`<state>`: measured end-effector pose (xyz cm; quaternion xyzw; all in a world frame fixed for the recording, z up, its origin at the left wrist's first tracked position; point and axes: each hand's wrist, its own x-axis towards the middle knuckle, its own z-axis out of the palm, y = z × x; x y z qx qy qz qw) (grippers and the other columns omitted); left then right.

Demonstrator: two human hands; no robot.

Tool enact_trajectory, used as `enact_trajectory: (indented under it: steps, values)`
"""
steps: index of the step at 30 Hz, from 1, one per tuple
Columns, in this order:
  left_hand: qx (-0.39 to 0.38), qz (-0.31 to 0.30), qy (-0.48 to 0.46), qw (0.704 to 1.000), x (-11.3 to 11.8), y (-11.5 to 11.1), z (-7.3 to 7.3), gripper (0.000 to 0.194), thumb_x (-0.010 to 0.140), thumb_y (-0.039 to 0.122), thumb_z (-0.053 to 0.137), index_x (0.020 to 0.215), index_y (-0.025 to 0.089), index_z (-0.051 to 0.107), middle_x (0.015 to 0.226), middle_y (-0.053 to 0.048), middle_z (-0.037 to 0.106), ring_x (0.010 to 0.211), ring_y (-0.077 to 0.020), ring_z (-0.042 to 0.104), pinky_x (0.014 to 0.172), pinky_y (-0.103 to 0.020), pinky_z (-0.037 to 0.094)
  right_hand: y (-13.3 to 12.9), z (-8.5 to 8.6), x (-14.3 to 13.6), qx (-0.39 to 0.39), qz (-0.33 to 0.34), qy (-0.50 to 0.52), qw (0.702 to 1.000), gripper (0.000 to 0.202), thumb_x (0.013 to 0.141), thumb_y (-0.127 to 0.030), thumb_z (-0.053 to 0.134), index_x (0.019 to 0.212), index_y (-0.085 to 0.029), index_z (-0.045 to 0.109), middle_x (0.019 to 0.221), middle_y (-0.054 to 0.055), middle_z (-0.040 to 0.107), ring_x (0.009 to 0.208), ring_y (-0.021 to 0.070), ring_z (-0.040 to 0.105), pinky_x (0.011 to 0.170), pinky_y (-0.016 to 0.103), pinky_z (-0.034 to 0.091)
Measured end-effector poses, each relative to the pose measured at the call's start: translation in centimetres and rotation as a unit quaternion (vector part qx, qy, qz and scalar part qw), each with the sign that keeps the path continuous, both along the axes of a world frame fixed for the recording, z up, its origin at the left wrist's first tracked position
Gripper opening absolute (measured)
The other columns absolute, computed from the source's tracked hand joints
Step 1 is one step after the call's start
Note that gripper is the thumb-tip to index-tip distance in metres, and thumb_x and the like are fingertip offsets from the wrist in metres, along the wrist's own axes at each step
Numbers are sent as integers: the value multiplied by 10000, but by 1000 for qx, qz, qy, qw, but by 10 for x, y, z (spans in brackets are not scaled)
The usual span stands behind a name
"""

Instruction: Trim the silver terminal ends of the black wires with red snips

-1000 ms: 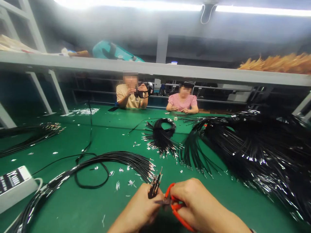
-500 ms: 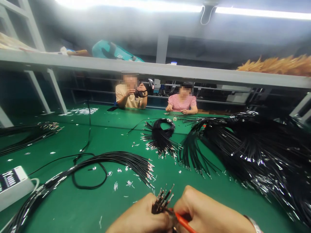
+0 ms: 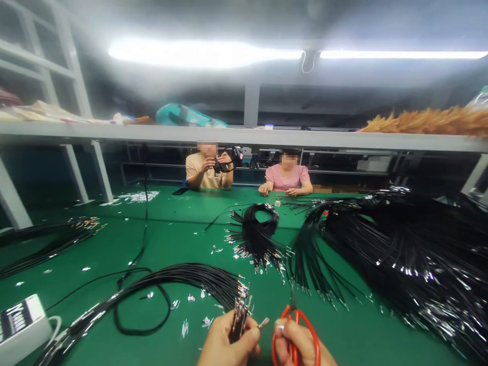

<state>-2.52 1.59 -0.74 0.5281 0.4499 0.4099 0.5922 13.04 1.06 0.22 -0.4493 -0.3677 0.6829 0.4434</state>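
White tubes light a green tabletop. Bottom centre, the left grip clenches upright black wires; the right grip, red-handled metal scissors.

Bright tube lights, pale shelf, green tabletop

A narrow gap separates the left hand from the right hand, with one stripped cable end jutting into it; the upright scissors edge its right side. Bare desk leaves room to pass rightward, up to the large cable heap. Straight ahead, the coiled cables obstruct; leftward, a long curved bundle crosses the way. Beyond, a shelf limits height.
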Motion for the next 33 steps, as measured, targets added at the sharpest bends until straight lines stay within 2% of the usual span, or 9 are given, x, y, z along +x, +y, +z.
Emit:
enact_trajectory:
  steps: [5, 11, 15, 18, 21, 24, 28, 31, 33]
  values:
    - [-10, -4, -25, 1000, -4, 2, -2, 380, 660, 504, 579, 726, 145, 472, 583, -31, 624, 357, -47, 426, 376, -179, 233, 8, 10, -2, 3, -44, -28, 999, 386, 630, -509, 629, 620, -127, 574, 353, -35, 493, 257, 29, 353, 287, 137, 191]
    - [-15, -25, -59, 998, -3, 1, -6, 412, 611, 482, 646, 750, 135, 474, 543, 10, 572, 406, -55, 445, 428, -186, 311, 0, -2, -19, 46, 52, 5, 998, 312, 641, -382, 679, 757, -102, 607, 477, -27, 535, 338, 12, 399, 345, 117, 258]
    - [-17, -15, -57, 998, -6, 1, -5, 407, 621, 487, 635, 728, 118, 500, 569, -11, 574, 482, -85, 482, 489, -214, 351, 3, -10, -14, 68, 112, 32, 991, 312, 680, -413, 634, 648, -110, 570, 476, -35, 500, 352, 12, 383, 350, 124, 244]
    - [9, 19, -19, 1000, -11, -2, 1, 384, 679, 504, 568, 661, 123, 522, 506, 27, 514, 448, -67, 428, 478, -208, 316, 5, -6, -7, 87, 188, 14, 978, 338, 717, -430, 584, 601, -115, 543, 454, -40, 469, 366, 25, 377, 353, 137, 237]
    - [-17, -4, -71, 997, -13, -6, 7, 402, 664, 510, 580, 793, 132, 541, 473, 63, 475, 369, -38, 317, 412, -197, 251, 1, 3, -6, 124, 231, -25, 965, 333, 746, -419, 552, 599, -121, 530, 432, -46, 459, 359, 26, 351, 351, 140, 222]
    - [-61, -25, -132, 989, -10, -9, 11, 412, 604, 480, 651, 800, 140, 525, 457, 79, 449, 353, -26, 280, 376, -181, 210, -4, 7, -13, 141, 221, -65, 963, 386, 750, -473, 509, 563, -137, 488, 409, -50, 451, 328, 23, 319, 337, 141, 214]
    - [-18, 37, -49, 998, -4, -14, 14, 319, 657, 441, 613, 620, 162, 465, 369, 103, 376, 317, -31, 281, 348, -176, 213, -11, 1, -21, 172, 170, -177, 954, 296, 689, -439, 560, 635, -159, 481, 450, -49, 468, 366, 62, 391, 372, 168, 291]
    - [-23, 69, -18, 997, -2, -15, 15, 279, 709, 402, 551, 594, 169, 450, 395, 88, 423, 279, -26, 284, 308, -168, 193, -15, -2, -23, 317, 104, -319, 887, 226, 750, -350, 495, 641, -155, 528, 554, -4, 528, 499, 107, 448, 495, 214, 360]
    - [-65, 64, -32, 995, -3, -14, 13, 305, 726, 397, 511, 530, 173, 444, 344, 89, 404, 246, -23, 243, 284, -168, 176, -17, -3, -23, 379, 70, -347, 855, 272, 780, -363, 453, 636, -156, 556, 618, 26, 559, 558, 127, 467, 545, 234, 381]
